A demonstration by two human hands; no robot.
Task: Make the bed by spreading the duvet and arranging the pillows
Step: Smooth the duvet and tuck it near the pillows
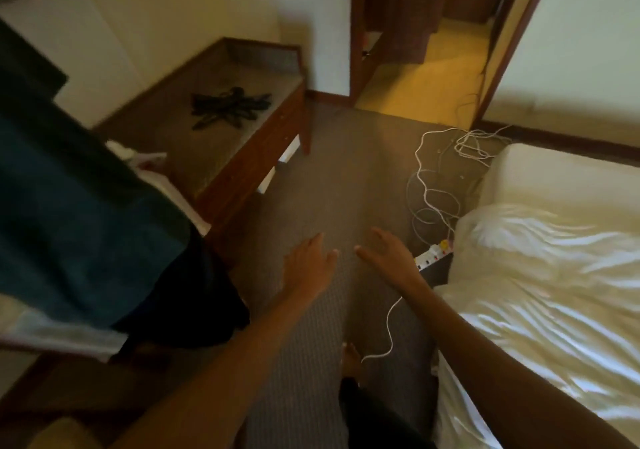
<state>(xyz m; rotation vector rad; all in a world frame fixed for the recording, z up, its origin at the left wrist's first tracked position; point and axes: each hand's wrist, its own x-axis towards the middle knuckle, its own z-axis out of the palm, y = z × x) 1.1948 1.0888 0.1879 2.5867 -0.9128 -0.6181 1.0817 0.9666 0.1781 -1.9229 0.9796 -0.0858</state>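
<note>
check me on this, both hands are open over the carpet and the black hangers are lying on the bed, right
Not quite. The left hand and right hand are both open over the carpet, but the black hangers lie on the wooden bench by the wall, not on the bed. The head view shows this.

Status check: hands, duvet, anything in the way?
Left hand, right hand open, empty, above carpet. Duvet rumpled on bed, untouched. Cables, power strip beside bed.
</note>
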